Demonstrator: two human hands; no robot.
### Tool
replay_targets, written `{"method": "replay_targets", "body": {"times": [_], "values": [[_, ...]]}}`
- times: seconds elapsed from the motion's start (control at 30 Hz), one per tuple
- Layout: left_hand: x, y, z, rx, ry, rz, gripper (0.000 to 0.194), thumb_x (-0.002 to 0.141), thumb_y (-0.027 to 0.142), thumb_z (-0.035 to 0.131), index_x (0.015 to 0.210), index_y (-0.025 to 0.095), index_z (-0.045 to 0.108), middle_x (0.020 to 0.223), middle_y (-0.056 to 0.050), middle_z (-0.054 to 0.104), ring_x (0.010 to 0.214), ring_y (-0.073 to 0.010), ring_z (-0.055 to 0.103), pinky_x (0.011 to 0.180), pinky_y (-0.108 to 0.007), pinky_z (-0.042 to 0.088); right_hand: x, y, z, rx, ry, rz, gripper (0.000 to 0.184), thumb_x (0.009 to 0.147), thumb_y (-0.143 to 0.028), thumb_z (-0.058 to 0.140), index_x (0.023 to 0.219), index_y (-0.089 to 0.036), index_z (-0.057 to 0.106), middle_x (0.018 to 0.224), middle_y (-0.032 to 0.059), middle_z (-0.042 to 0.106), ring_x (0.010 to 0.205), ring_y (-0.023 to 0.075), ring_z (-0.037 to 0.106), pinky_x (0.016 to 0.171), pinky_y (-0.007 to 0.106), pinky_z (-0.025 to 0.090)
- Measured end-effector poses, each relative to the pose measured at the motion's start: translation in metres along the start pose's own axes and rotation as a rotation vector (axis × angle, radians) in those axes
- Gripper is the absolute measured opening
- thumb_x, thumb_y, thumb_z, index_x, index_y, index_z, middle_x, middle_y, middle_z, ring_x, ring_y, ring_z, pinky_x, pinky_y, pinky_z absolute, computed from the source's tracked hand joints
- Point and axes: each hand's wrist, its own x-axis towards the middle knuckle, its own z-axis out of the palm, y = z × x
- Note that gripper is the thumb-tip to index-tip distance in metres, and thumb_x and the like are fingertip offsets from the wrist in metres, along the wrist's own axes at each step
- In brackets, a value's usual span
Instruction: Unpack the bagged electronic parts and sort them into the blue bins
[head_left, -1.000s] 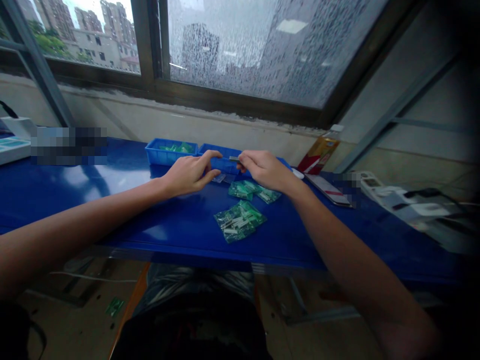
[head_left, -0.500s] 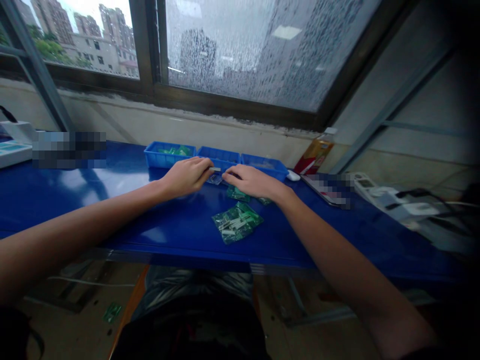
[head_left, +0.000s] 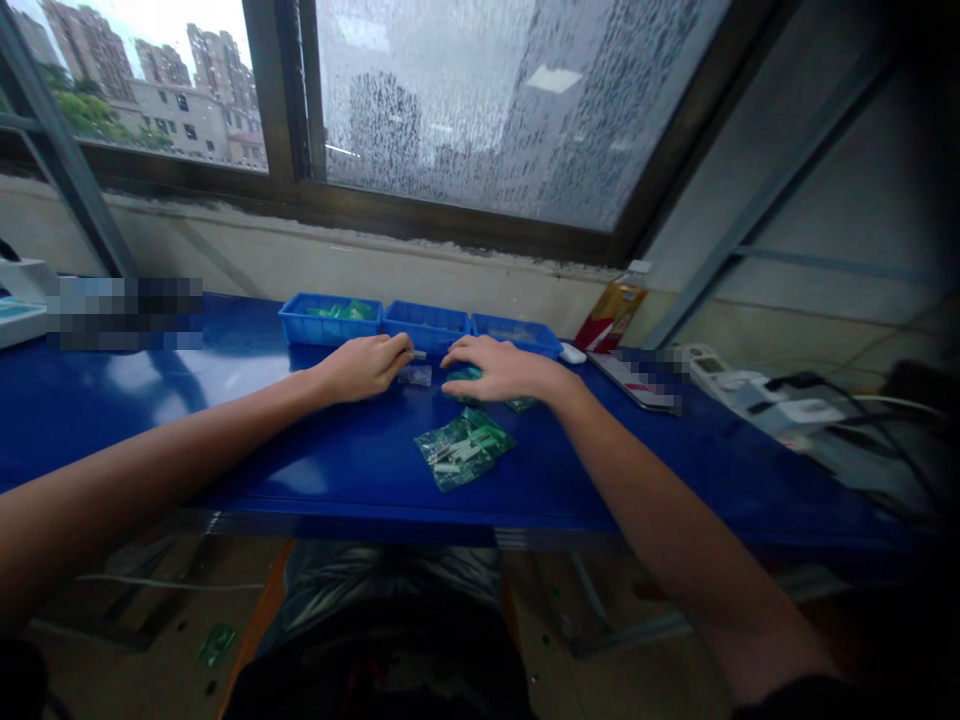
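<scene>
My left hand [head_left: 366,368] is closed, thumb against fingers, on a small pale strip [head_left: 418,354] whose end sticks out to the right. Just below that strip, a small clear plastic bag [head_left: 416,376] lies on the blue table. To the right, my right hand [head_left: 510,370] has its thumb and fingers apart with nothing visible between them. It hovers over or rests on green-printed bags [head_left: 466,375], which it partly covers; I cannot tell whether it touches them. Nearer to me lies a green-printed clear bag [head_left: 465,447] with several white stick-like pieces inside.
Three blue bins stand along the wall: a left bin [head_left: 296,328] with green packets, a middle bin [head_left: 397,322] and a right bin [head_left: 551,345]. Rightward are a white rounded object [head_left: 572,354], a bottle [head_left: 611,312], a phone-like slab [head_left: 626,380] and a power strip [head_left: 742,395].
The small strip has passed from my right hand to my left, which has closed on it. My right hand has moved lower, over the green bags, and its fingers have spread.
</scene>
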Motion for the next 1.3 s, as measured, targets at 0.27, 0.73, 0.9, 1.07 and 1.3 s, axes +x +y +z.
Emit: {"method": "replay_targets", "body": {"times": [0.27,0.73,0.9,1.07,1.3], "values": [[0.001,-0.001,0.000,-0.096,-0.032,0.028,0.027,0.093,0.036,0.030,0.094,0.019,0.050,0.080,-0.005,0.068,0.072,-0.0192,0.065,0.067,-0.028,0.045,0.006,0.021,0.009,0.004,-0.074,0.018,0.031,0.074,-0.031,0.062,0.104,-0.025,0.067,0.102,0.0072,0.066,0.092,0.0236,0.059,0.075,0.034,0.044],[0.001,-0.016,-0.014,-0.123,0.090,-0.007,0.033,0.092,0.032,0.029,0.088,0.015,0.057,0.081,-0.007,0.067,0.077,-0.0164,0.062,0.070,-0.029,0.044,0.027,-0.019,0.046,0.269,0.445,-0.089,0.033,0.079,-0.034,0.058,0.104,-0.015,0.050,0.099,0.0104,0.060,0.090,0.0194,0.056,0.079,0.032,0.043],[0.002,-0.003,-0.008,-0.043,0.045,0.064,0.036,0.093,0.034,0.027,0.087,0.016,0.057,0.073,-0.006,0.063,0.071,-0.0169,0.061,0.066,-0.029,0.043,0.023,-0.019,0.038,0.222,0.536,-0.133,0.011,0.080,-0.022,0.053,0.090,-0.019,0.051,0.090,0.0052,0.057,0.086,0.0168,0.053,0.078,0.031,0.040],[0.001,-0.002,-0.010,-0.076,0.044,0.047,0.036,0.094,0.033,0.025,0.088,0.016,0.056,0.077,-0.006,0.064,0.075,-0.0168,0.062,0.069,-0.029,0.044,0.023,-0.020,0.038,0.183,0.545,-0.159,0.012,0.087,-0.027,0.045,0.082,-0.018,0.051,0.082,0.0047,0.056,0.080,0.0161,0.051,0.075,0.030,0.039],[-0.002,0.002,-0.010,-0.044,0.168,0.101,0.031,0.088,0.035,0.042,0.111,0.016,0.050,0.082,-0.005,0.066,0.073,-0.0166,0.062,0.064,-0.027,0.044,0.027,-0.018,0.040,0.148,0.529,-0.134,0.033,0.093,-0.031,0.030,0.073,-0.017,0.052,0.075,0.0054,0.056,0.073,0.0158,0.048,0.071,0.031,0.036]]}}
